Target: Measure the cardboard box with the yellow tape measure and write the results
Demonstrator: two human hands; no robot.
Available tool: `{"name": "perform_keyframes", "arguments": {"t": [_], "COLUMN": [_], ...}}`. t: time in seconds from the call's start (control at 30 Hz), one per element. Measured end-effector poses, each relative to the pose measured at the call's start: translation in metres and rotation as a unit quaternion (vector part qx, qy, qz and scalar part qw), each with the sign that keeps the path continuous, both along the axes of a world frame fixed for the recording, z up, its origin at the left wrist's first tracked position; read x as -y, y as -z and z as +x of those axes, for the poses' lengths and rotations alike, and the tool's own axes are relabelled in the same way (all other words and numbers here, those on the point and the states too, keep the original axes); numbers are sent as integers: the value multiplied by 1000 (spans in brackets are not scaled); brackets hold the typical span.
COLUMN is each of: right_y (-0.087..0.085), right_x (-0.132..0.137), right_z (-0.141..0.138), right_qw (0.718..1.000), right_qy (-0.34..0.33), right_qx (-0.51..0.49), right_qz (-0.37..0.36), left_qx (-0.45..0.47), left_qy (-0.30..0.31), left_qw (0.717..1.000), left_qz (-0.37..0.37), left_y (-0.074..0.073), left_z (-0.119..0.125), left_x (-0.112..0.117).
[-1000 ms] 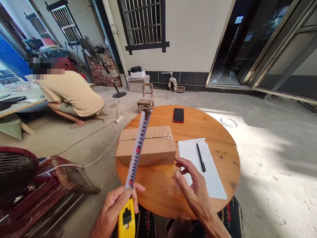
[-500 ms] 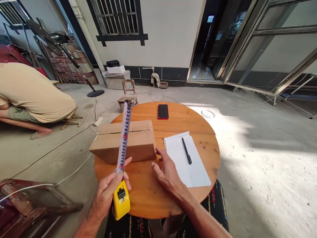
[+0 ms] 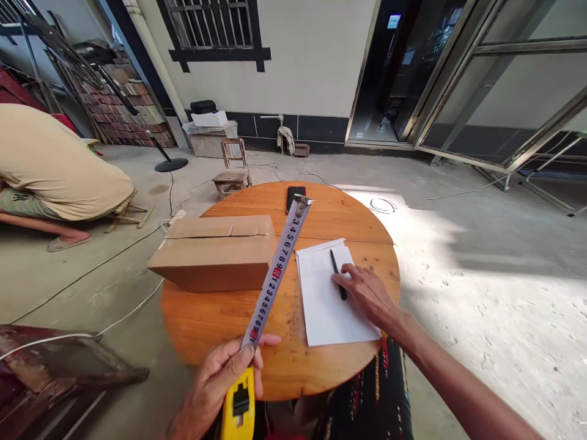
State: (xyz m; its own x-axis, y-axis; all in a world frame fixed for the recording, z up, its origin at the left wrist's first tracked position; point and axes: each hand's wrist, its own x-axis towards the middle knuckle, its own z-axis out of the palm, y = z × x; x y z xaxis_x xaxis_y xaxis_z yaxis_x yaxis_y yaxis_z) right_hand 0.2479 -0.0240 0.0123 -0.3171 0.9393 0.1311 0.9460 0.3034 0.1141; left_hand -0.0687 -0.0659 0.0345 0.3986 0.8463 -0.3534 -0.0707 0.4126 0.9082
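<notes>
My left hand (image 3: pixel 224 373) grips a yellow tape measure (image 3: pixel 240 406), its thumb pressed on the pulled-out white blade (image 3: pixel 275 278). The blade slants up and right, its metal hook overlapping the phone in view. A closed cardboard box (image 3: pixel 213 252) rests on the round wooden table (image 3: pixel 284 373), to the left of the blade. Over white paper sheets (image 3: pixel 321 318), my right hand (image 3: pixel 367 290) has its thumb and forefinger bent closely around a black pen (image 3: pixel 334 261), which still lies on the paper.
At the table's far side lies a dark phone (image 3: pixel 293 194) with a red edge. A small wooden chair (image 3: pixel 232 174) stands beyond the table. Someone in a beige shirt (image 3: pixel 68 159) sits bent over at the left. Cables (image 3: pixel 132 315) cross the floor.
My right hand has moved from beside the box to the pen on the paper. The tape measure has swung right and lower, its blade no longer in front of the box's middle.
</notes>
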Motion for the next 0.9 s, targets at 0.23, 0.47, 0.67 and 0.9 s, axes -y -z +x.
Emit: {"name": "perform_keyframes", "arguments": {"t": [0.23, 0.47, 0.67, 0.9], "right_y": [0, -33, -45, -48], "right_x": [3, 42, 57, 39], "right_z": [23, 23, 16, 14], "right_qw": [990, 889, 820, 751], "right_qy": [-140, 85, 93, 139], "right_qx": [-4, -425, -561, -645], "right_qz": [0, 148, 59, -25], "left_qx": [-30, 15, 41, 47], "left_qy": [37, 31, 16, 37], "left_qw": [999, 999, 998, 998], "left_qz": [0, -25, -51, -37], "left_y": [-8, -20, -30, -40], "left_z": [26, 45, 72, 94], "left_x": [0, -5, -20, -51]}}
